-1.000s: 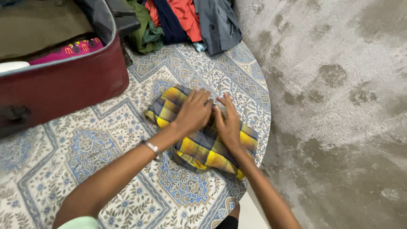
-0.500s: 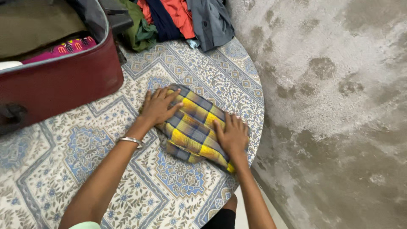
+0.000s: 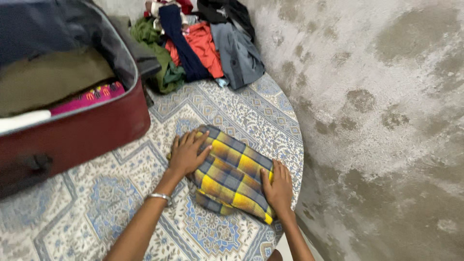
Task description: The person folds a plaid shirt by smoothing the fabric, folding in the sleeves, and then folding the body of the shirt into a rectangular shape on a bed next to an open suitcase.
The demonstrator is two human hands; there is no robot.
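On the patterned table cover [image 3: 121, 203], your left hand [image 3: 187, 153] and right hand [image 3: 278, 187] press flat, open-palmed, on the folded plaid cloth [image 3: 232, 176]; smoothing seems underway, so lifting needs a grip at both ends.

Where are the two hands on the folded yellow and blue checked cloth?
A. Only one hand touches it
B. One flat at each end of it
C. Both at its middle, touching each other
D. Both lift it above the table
B: the left hand and the right hand press flat on opposite ends of the folded yellow and blue checked cloth, which lies on the patterned tablecloth.
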